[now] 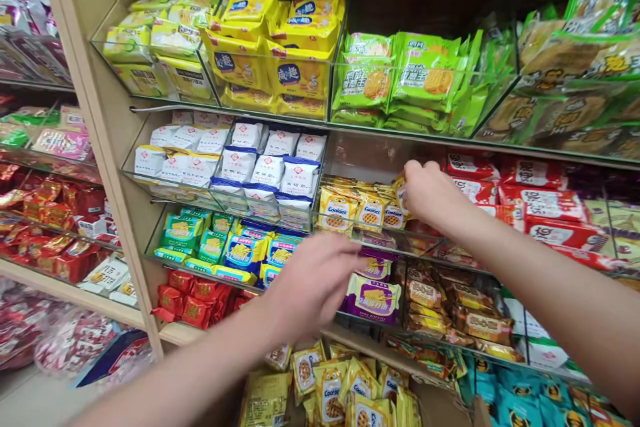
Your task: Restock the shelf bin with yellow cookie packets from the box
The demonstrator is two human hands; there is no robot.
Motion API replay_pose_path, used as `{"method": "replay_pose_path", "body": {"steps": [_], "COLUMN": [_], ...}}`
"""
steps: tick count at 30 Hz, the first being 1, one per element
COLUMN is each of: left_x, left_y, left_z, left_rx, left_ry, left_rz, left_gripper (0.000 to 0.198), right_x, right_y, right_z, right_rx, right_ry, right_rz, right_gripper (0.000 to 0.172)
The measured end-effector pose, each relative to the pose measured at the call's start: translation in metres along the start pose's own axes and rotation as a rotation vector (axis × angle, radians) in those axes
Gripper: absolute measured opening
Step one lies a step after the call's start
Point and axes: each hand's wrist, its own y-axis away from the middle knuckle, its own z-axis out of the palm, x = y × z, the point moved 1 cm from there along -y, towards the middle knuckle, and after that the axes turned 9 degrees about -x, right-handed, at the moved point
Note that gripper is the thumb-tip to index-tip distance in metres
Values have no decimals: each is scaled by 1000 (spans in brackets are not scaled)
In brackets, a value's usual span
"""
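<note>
My right hand [434, 192] reaches into a clear shelf bin and has its fingers closed on the edge of a small yellow cookie packet [401, 192]. That packet stands at the right end of a row of matching cookie packets [371, 210], beside red packets. My left hand [313, 280], blurred by motion, hovers in front of the lower shelves with fingers loosely apart and nothing visible in them. Below it, an open cardboard box [440, 407] contains several loose yellow cookie packets [331, 393].
Clear dividers [330, 90] split the shelves into bins. White snack packets [270, 163] sit left of the cookies, red packets [545, 203] to the right. Green biscuit packs [425, 73] are above, purple biscuit packs [373, 297] below. A wooden upright [95, 120] stands at left.
</note>
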Motion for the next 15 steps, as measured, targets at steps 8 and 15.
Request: {"method": "replay_pose_path", "body": {"steps": [8,15], "left_x": [-44,-54], "left_y": [-154,-158], "left_z": [12,29], "left_rx": [-602,-710], "left_ry": [-541,-529], "left_rz": [-389,-543], "left_gripper": [28,31], "right_x": [-16,-20], "right_y": [-6,-13], "right_z": [15,16], "right_rx": [-91,-220], "right_ry": [113,171], "right_rz": [-18,-41], "right_gripper": [31,34]}}
